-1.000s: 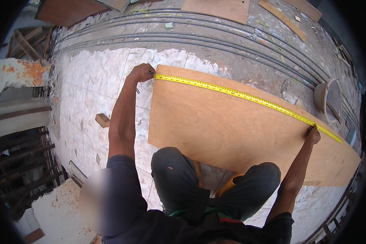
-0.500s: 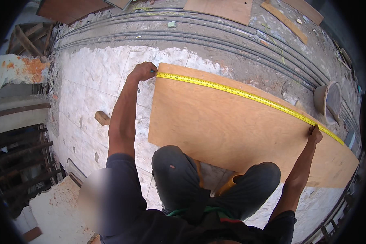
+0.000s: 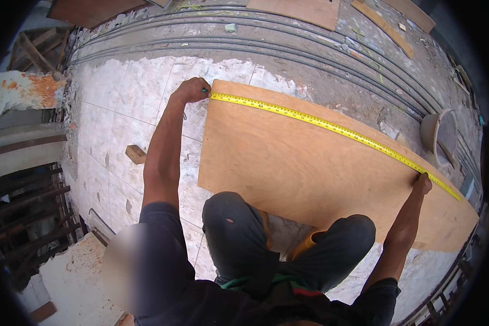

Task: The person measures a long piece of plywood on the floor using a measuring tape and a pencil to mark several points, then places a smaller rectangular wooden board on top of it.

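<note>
A wide plywood sheet (image 3: 288, 157) lies in front of my knees, its far edge looking curved in this view. A yellow tape measure (image 3: 331, 126) stretches along that far edge from left to right. My left hand (image 3: 193, 90) is closed at the sheet's far left corner, over the tape's left end. A small dark, teal-tipped object (image 3: 204, 90) pokes out of its fingers; its kind is unclear. Toward the right end, my right hand (image 3: 425, 183) pinches the blade against the wood, fingertips partly hidden. A short free length of blade runs on past it.
Several long metal rods (image 3: 255, 45) lie beyond the sheet. A bucket (image 3: 438, 137) stands at the right. On the tiled floor (image 3: 125, 108) sits a small wood block (image 3: 136, 154). A plank (image 3: 383, 27) and more boards (image 3: 299, 12) lie farther back. Broken concrete (image 3: 73, 277) is at the lower left.
My right hand and the tape's right end have shifted slightly nearer to me across the sheet. The left hand stays at the corner.
</note>
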`<action>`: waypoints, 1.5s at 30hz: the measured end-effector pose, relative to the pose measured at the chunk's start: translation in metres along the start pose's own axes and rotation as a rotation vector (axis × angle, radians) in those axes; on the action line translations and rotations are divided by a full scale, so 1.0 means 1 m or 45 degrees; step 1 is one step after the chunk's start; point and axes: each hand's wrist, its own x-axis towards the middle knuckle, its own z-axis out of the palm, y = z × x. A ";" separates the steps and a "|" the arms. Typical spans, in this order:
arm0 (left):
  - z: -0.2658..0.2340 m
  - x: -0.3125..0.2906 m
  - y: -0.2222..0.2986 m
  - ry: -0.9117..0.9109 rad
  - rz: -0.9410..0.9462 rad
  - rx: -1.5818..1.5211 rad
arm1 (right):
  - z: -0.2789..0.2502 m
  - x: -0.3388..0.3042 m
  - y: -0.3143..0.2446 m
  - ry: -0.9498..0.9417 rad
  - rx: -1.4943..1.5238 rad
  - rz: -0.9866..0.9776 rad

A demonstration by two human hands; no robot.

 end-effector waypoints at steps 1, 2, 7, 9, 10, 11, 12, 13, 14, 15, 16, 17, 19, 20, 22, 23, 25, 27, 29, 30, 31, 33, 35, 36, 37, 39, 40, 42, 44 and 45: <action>0.002 0.000 -0.001 0.008 0.028 -0.029 | 0.001 -0.001 -0.001 -0.032 -0.148 -0.010; 0.003 0.000 -0.001 0.051 0.041 -0.011 | 0.002 -0.003 -0.004 0.001 -0.119 -0.094; 0.001 0.002 -0.001 0.018 0.030 0.002 | 0.020 -0.032 -0.008 -0.260 0.328 0.042; -0.002 0.003 0.001 -0.012 0.003 -0.016 | 0.024 -0.036 -0.006 -0.230 0.334 -0.043; -0.004 0.003 0.002 -0.014 0.010 -0.010 | 0.025 -0.034 -0.003 -0.250 0.398 -0.046; -0.005 0.003 0.003 -0.080 -0.045 -0.027 | 0.025 -0.029 -0.001 -0.296 0.447 0.033; -0.006 0.003 0.004 -0.139 -0.122 -0.030 | 0.024 -0.021 0.002 -0.262 0.469 -0.051; -0.006 0.002 0.005 -0.139 -0.098 -0.047 | 0.021 -0.011 0.004 -0.234 0.354 0.014; -0.006 0.001 0.005 -0.133 -0.084 -0.058 | 0.019 0.000 0.007 -0.207 0.242 0.119; -0.005 0.000 0.005 -0.137 -0.104 -0.046 | 0.017 0.010 0.010 -0.213 0.238 0.066; -0.004 -0.001 0.005 -0.119 -0.078 -0.075 | 0.015 0.020 0.014 -0.128 0.260 0.122; -0.003 -0.001 0.005 -0.056 -0.037 -0.061 | 0.014 0.027 0.017 -0.051 0.298 0.171; -0.001 -0.003 0.004 0.011 -0.007 -0.060 | 0.011 0.036 0.018 -0.118 0.572 0.111; -0.001 -0.003 0.004 0.013 0.005 -0.071 | 0.010 0.038 0.016 -0.121 0.531 0.094; 0.000 -0.003 0.004 0.010 0.013 -0.085 | 0.009 0.032 0.009 -0.096 0.267 0.030; 0.000 -0.002 0.004 0.024 0.017 -0.049 | 0.012 0.027 0.003 -0.077 0.278 -0.043; -0.001 -0.002 0.005 0.027 0.024 -0.016 | 0.014 0.009 -0.007 -0.165 0.317 0.095; -0.002 -0.002 0.006 0.013 -0.046 -0.032 | 0.021 -0.014 -0.014 -0.205 0.285 0.018; -0.005 -0.002 0.006 -0.005 -0.011 -0.035 | 0.031 -0.036 -0.016 -0.332 0.248 -0.042; -0.006 -0.002 0.006 -0.041 -0.034 -0.005 | 0.033 -0.043 -0.016 -0.277 0.174 -0.175; -0.007 -0.001 0.006 -0.016 0.009 -0.029 | 0.034 -0.045 -0.015 -0.338 0.094 -0.179; -0.009 0.000 0.004 -0.135 -0.060 -0.062 | 0.030 -0.034 -0.010 -0.312 0.181 -0.186; -0.009 0.000 0.004 -0.138 -0.046 -0.119 | 0.020 -0.006 0.003 -0.370 0.255 -0.117; -0.009 0.000 0.003 -0.138 -0.084 -0.127 | 0.018 0.012 0.010 -0.231 0.251 0.023; -0.008 0.000 0.003 -0.113 -0.059 -0.153 | 0.016 0.033 0.018 -0.131 0.263 0.195; -0.006 -0.001 0.002 -0.034 0.024 -0.075 | 0.015 0.067 0.042 -0.314 0.407 -0.103; -0.006 -0.001 0.002 -0.016 0.047 -0.095 | 0.014 0.080 0.051 -0.375 0.456 -0.140; -0.005 -0.001 0.001 -0.012 0.020 -0.101 | 0.021 0.095 0.056 -0.350 0.497 -0.112; -0.003 -0.001 0.001 0.029 0.027 -0.080 | 0.024 0.090 0.049 -0.259 0.501 -0.002; -0.003 -0.001 0.001 0.036 -0.008 -0.031 | 0.022 0.081 0.042 -0.179 0.162 -0.145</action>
